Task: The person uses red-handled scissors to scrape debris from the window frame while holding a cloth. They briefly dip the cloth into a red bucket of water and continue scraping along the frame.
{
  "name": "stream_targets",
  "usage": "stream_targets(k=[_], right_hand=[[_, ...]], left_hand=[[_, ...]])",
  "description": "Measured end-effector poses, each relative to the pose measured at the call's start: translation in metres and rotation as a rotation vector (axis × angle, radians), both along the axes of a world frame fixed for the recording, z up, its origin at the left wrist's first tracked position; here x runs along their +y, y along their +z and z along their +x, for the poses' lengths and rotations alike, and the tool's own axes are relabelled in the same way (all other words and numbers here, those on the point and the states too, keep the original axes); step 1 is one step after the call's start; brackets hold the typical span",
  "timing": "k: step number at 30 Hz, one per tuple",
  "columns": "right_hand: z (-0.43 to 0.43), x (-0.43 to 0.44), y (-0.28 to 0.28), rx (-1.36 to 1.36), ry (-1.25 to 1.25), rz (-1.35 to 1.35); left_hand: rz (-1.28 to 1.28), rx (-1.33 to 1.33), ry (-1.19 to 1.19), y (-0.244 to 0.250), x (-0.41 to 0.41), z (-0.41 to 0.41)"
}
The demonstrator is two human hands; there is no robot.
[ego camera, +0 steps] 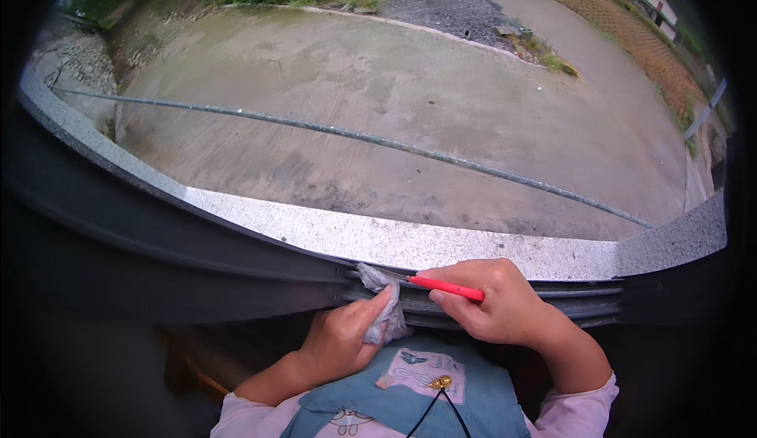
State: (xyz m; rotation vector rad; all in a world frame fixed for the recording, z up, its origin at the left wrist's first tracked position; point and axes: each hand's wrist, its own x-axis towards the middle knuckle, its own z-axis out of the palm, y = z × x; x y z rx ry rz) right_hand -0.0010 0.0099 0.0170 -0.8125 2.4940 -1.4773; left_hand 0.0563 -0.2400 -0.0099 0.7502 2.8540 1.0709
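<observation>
My left hand [346, 331] grips a damp-looking grey cloth [384, 311] bunched over the tracks of a sliding window. My right hand [494, 299] pinches a slim tool with a red handle [446, 288], its thin tip pointing left at the cloth's upper end. Whether the tip touches the cloth or the track I cannot tell. Beneath both hands, the dark metal window track [568, 303] runs in several parallel ridges. Part of the cloth is hidden by my left fingers.
A speckled stone sill [378, 231] lies just beyond the track. Dark window frames [177, 249] flank the opening on the left. Outside, a metal rod [331, 130] crosses above a concrete yard [384, 83]. A blue apron [366, 390] and a gold pendant [440, 382] on a black cord are close below.
</observation>
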Motion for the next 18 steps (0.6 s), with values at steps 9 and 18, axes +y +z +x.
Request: stream_targets(k=[9, 18], right_hand=[[0.003, 0.010, 0.001, 0.074, 0.207, 0.081], [0.004, 0.016, 0.015, 0.085, 0.177, 0.105]], left_hand=[[-0.021, -0.011, 0.119, 0.000, 0.032, 0.021], [0.059, 0.049, 0.057, -0.003, 0.031, 0.013]])
